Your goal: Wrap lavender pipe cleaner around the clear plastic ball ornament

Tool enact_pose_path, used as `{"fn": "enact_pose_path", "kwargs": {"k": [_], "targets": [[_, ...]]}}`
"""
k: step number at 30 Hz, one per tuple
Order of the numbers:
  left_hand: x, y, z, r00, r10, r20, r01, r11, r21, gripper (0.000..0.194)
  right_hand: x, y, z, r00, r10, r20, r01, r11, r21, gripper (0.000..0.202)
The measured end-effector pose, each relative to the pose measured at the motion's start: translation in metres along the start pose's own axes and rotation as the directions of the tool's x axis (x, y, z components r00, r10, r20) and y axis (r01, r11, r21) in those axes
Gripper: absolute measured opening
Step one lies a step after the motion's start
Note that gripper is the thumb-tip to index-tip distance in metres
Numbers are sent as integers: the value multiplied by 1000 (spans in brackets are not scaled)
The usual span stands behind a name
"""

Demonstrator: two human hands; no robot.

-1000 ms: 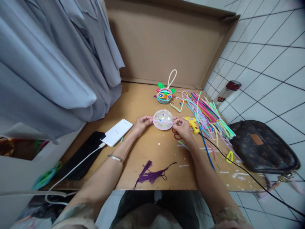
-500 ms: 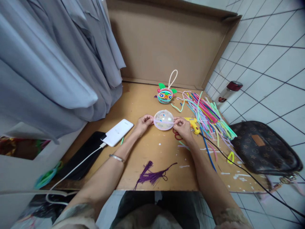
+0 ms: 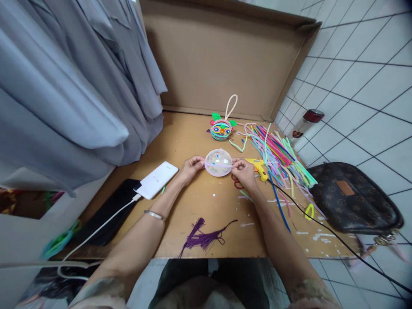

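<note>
A clear round ball (image 3: 219,157) with small coloured specks sits between my hands, and a pale purple strip (image 3: 219,165) stretches across its front. My left hand (image 3: 194,165) pinches the strip's left end at the ball's side. At the other side, my right hand (image 3: 242,168) pinches the right end. Behind the ball stands a decorated ball (image 3: 221,130) with green ears, round eyes and a cream loop. A yellow glue gun (image 3: 259,168) lies just beyond my right hand.
Many coloured fuzzy sticks (image 3: 277,150) lie at the right, near a brown bag (image 3: 357,201) and a bottle (image 3: 305,124). Purple tassels (image 3: 204,238) lie near the front edge. At the left are a white phone (image 3: 157,180) and its cable. Cardboard (image 3: 219,64) stands behind.
The whole view has shifted slightly, so things appear a little further left. Both hands keep their pinch on the strip at the ball's sides.
</note>
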State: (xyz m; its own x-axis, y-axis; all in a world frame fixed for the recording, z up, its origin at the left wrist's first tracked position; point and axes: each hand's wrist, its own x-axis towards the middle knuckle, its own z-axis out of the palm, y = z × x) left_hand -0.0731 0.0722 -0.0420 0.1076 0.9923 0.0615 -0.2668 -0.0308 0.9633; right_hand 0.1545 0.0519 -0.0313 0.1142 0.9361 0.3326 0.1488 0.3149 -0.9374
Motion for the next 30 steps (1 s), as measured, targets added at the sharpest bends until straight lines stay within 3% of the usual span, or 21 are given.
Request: {"fn": "enact_pose_path", "kwargs": {"k": [10, 17, 21, 30], "targets": [[3, -6, -4, 1000, 3, -28, -2, 1000, 24, 47, -4, -10, 5, 988, -154, -11, 152, 984, -97, 9], [0, -1, 1, 995, 57, -76, -47, 989, 138, 32, -6, -17, 3, 990, -136, 31, 140, 975, -173, 11], [-2, 1, 3, 998, 26, -59, -20, 995, 99, 35, -5, -17, 2, 989, -139, 48, 145, 973, -181, 11], [-4, 3, 7, 986, 57, -154, -41, 993, 107, 32, -4, -14, 2, 990, -139, 39, 143, 978, -150, 8]]}}
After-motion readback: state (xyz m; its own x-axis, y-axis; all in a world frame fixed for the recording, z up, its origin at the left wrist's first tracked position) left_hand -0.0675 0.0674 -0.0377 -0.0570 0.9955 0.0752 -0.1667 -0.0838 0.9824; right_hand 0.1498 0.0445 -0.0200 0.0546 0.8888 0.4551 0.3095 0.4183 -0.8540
